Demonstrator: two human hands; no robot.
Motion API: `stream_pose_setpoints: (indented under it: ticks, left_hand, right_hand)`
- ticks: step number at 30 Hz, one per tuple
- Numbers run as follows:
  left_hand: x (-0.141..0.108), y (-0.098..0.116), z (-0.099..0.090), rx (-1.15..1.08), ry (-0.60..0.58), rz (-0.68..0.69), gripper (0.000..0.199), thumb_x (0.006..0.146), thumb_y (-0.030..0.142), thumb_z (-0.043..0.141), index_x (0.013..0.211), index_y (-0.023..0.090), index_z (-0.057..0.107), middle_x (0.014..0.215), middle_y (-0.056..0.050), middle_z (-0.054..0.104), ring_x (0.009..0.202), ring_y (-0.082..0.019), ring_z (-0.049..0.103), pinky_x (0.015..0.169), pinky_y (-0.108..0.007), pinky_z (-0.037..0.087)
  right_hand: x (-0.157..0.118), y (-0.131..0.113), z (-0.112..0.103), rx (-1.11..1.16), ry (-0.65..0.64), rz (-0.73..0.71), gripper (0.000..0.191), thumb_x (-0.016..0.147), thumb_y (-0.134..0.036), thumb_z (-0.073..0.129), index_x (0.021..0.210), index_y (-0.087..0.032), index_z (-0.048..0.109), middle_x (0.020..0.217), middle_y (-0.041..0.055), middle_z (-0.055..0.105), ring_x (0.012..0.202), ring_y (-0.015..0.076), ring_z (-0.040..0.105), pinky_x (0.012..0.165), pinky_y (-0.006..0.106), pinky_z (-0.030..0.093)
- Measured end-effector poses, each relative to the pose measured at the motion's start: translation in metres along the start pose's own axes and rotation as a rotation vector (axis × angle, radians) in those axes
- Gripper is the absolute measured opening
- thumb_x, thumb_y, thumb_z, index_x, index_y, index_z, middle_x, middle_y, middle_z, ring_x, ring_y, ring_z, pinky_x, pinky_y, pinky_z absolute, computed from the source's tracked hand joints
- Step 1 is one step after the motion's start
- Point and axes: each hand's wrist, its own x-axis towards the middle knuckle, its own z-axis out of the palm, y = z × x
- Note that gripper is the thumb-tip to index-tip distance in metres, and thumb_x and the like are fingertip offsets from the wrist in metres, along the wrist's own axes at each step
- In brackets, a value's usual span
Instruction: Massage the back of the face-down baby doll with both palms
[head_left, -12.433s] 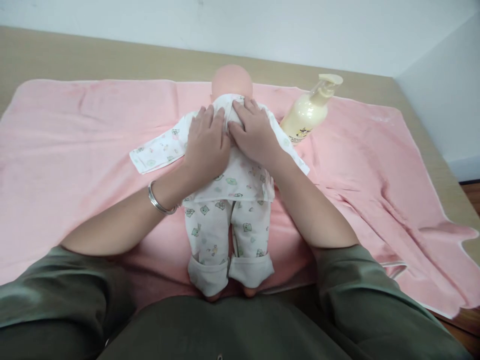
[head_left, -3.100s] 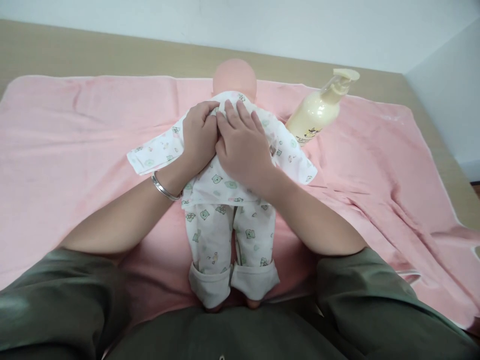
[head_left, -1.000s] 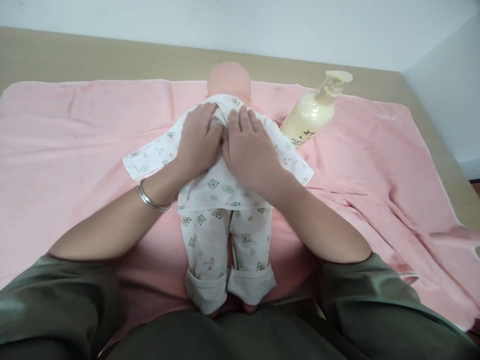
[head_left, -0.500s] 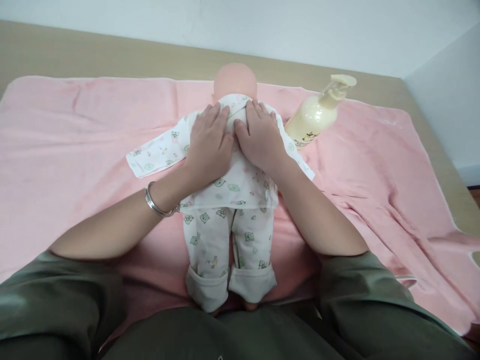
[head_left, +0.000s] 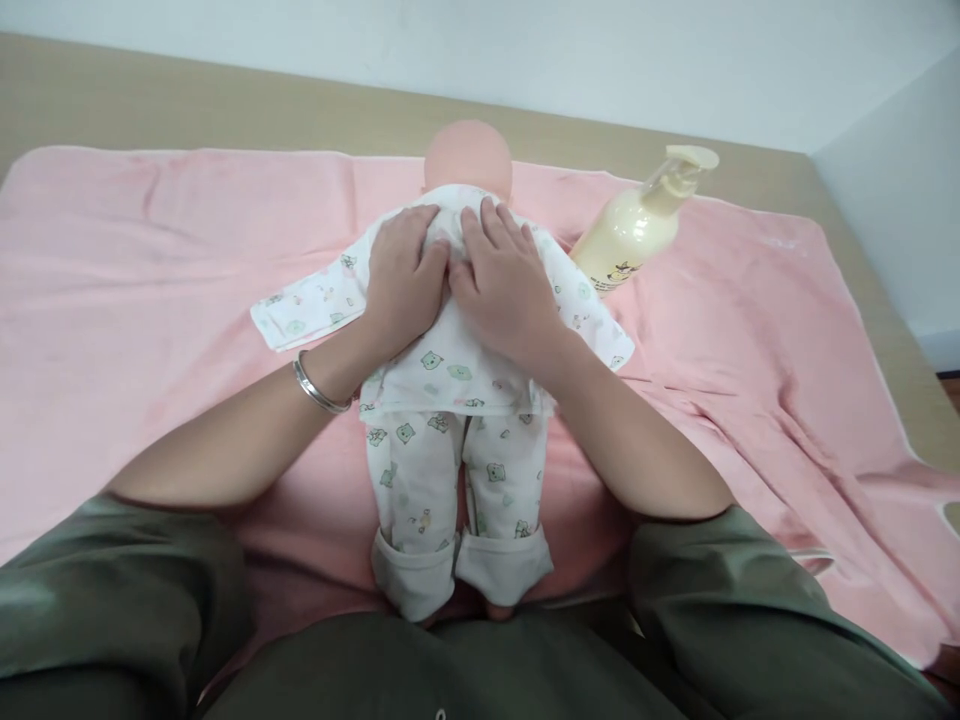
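Note:
A baby doll (head_left: 466,155) lies with its smooth head toward the wall, its face not visible. It wears a white printed top (head_left: 480,385) and matching trousers (head_left: 499,470) with folded cuffs. My left hand (head_left: 405,275) lies flat on the left of the upper back, fingers toward the head. On the right of the back rests my right hand (head_left: 510,285), its fingers slightly apart. The two thumbs are close together near the middle. Neither hand grips anything that shows.
A pink blanket (head_left: 187,230) lies under the doll on a wooden table (head_left: 247,100). A cream pump bottle (head_left: 630,235) leans at the right of the doll's shoulder. Behind the table is a pale wall. A silver bracelet (head_left: 315,385) circles my left wrist.
Both hands have shifted a little to the left over the doll's back. The right hand's fingers have moved off the right shoulder area toward the middle, and more of the right sleeve shows.

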Motion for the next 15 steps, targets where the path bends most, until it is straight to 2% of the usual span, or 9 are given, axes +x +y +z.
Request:
stream_pose_setpoints:
  ticks: [3, 8, 10, 13, 15]
  left_hand:
    - [0.0, 0.005, 0.0, 0.064, -0.023, -0.03, 0.039, 0.098, 0.051, 0.052, 0.129, 0.031, 0.064, 0.146, -0.005, 0.066, 0.146, -0.033, 0.053, 0.131, -0.056, 0.032]
    - [-0.002, 0.012, 0.0, 0.178, -0.004, 0.001, 0.041, 0.099, 0.047, 0.048, 0.134, 0.029, 0.062, 0.147, -0.006, 0.067, 0.144, -0.028, 0.056, 0.128, -0.049, 0.039]
    - [-0.002, 0.014, -0.001, 0.213, -0.029, -0.01, 0.045, 0.1, 0.047, 0.045, 0.136, 0.027, 0.06, 0.149, -0.007, 0.065, 0.145, -0.029, 0.055, 0.129, -0.048, 0.038]
    - [0.0, 0.02, -0.003, 0.273, -0.108, -0.041, 0.057, 0.098, 0.046, 0.037, 0.145, 0.021, 0.055, 0.155, -0.01, 0.06, 0.15, -0.031, 0.049, 0.133, -0.053, 0.031]
    - [-0.001, 0.025, -0.004, 0.296, -0.175, -0.055, 0.063, 0.097, 0.05, 0.033, 0.151, 0.022, 0.049, 0.162, -0.006, 0.053, 0.156, -0.031, 0.041, 0.136, -0.054, 0.022]
  right_hand:
    - [0.014, 0.014, -0.001, 0.049, 0.009, 0.049, 0.066, 0.11, -0.038, 0.036, 0.168, -0.007, 0.03, 0.177, 0.0141, 0.025, 0.168, 0.0295, 0.019, 0.14, 0.05, 0.014]
    - [0.019, 0.02, 0.001, 0.049, 0.022, 0.065, 0.067, 0.107, -0.041, 0.038, 0.167, -0.009, 0.032, 0.178, 0.0121, 0.025, 0.168, 0.0299, 0.02, 0.14, 0.054, 0.014]
    - [0.017, 0.018, 0.003, 0.046, 0.038, 0.06, 0.068, 0.107, -0.041, 0.037, 0.167, -0.009, 0.033, 0.177, 0.0127, 0.027, 0.167, 0.0301, 0.021, 0.14, 0.054, 0.015]
    - [0.017, 0.019, 0.004, 0.033, 0.051, 0.051, 0.069, 0.107, -0.041, 0.036, 0.167, -0.007, 0.032, 0.176, 0.0146, 0.028, 0.167, 0.0297, 0.023, 0.139, 0.053, 0.016]
    - [0.02, 0.024, 0.002, 0.011, 0.032, 0.012, 0.069, 0.107, -0.042, 0.036, 0.167, -0.006, 0.031, 0.176, 0.0162, 0.027, 0.167, 0.0292, 0.023, 0.139, 0.052, 0.018]
